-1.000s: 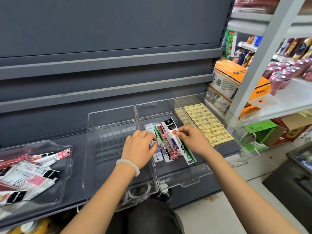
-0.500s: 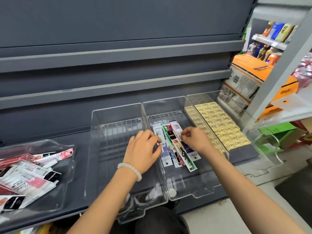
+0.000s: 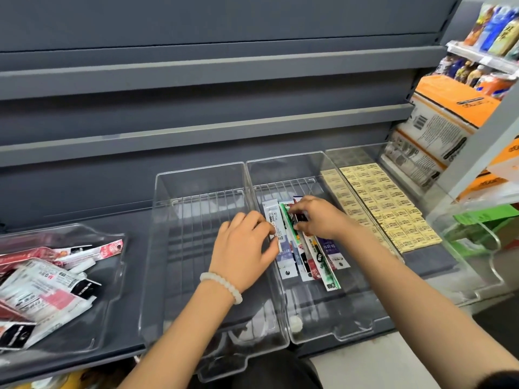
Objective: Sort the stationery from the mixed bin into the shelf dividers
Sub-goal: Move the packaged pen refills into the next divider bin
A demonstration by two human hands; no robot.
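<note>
grey shelf [image 3: 84, 209] | shop aisle | left hand [image 3: 244, 248], right hand [image 3: 317, 217] pinching pen packets [image 3: 309, 256] | clear divider [image 3: 323, 329]

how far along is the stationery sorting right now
Done: yellow packs fill the right divider. In hand: left hand and right hand arrange pen packets in the middle divider. Left: mixed bin still holds packets; left divider empty.

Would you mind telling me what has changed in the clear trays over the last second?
The right hand has let the tilted packet down flat among the pen packets and now pinches their far ends; the left hand has stayed at their left edge. The mixed bin, the left tray and the yellow pads are unchanged.
</note>
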